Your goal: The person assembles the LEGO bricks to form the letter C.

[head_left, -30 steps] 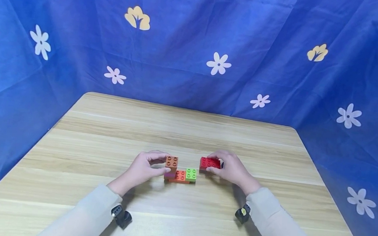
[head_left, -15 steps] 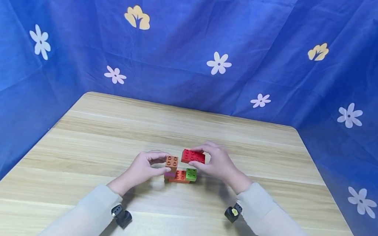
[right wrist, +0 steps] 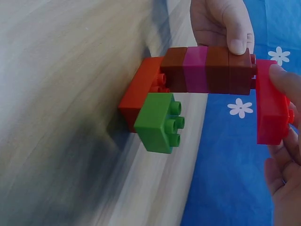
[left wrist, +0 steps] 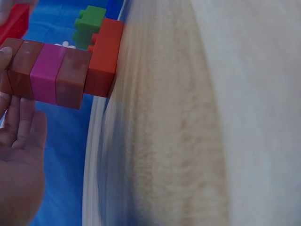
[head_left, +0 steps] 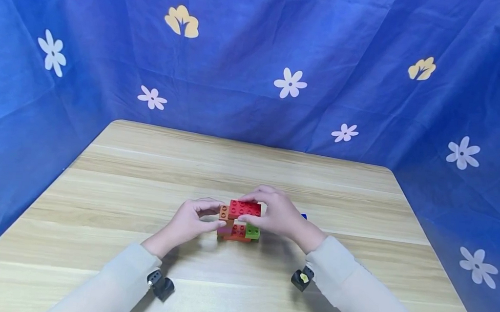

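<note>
My left hand (head_left: pixel 193 221) grips the upper part of a tower of brown and magenta toy building bricks (right wrist: pixel 195 69), thumb in front. The tower rises from one end of an orange-red brick (left wrist: pixel 104 57) lying on the table. A green brick (right wrist: pixel 155 121) sits by that brick's other end, studs up. Between thumb and fingers, my right hand (head_left: pixel 277 214) pinches a long red brick (head_left: pixel 245 209) level over the tower's top, reaching out above the green brick. In the right wrist view the tower's top studs still show beneath the red brick, so it is not pressed down flush.
A bit of a blue brick (head_left: pixel 304 216) shows behind my right wrist, mostly hidden. The wooden table (head_left: pixel 239 292) extends all round the bricks, with a blue flowered curtain (head_left: pixel 240 52) behind and at both sides.
My right hand has lifted the red brick off the right side and carried it left to over the tower's top. The blue brick has come into sight. My left hand has stayed put.
</note>
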Motion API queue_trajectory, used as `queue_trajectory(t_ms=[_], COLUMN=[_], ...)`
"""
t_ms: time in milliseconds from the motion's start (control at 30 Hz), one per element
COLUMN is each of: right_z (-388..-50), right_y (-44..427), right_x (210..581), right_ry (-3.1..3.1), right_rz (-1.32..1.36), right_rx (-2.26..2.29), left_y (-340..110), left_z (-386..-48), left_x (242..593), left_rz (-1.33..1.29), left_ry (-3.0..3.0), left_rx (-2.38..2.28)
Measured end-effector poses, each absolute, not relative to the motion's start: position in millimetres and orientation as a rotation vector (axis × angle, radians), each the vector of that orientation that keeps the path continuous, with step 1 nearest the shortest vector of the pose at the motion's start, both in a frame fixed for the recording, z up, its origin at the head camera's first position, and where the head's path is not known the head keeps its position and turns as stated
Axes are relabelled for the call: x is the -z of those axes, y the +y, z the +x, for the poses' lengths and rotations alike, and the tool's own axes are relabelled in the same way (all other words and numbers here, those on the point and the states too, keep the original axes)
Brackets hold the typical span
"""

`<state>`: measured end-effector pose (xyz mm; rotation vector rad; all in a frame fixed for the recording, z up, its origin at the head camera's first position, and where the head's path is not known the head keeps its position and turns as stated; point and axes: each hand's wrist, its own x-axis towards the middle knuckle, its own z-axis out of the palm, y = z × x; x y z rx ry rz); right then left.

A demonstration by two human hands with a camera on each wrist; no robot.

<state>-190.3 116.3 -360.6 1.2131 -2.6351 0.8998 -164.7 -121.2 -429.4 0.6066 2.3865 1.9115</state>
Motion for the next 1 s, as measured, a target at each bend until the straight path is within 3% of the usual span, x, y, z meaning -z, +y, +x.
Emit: queue_trajectory(t_ms=[1000], right_z=[-192.9], right_y=[107.0], right_x=[354.0], right_ry=[-2.737], right_rz=[1.193], right_rx=[-0.865], left_y=[-113.7], left_z=[-165.4], left_x=[412.1], left_rz=[0.632], left_ry=[2.393], left_rx=[-1.850])
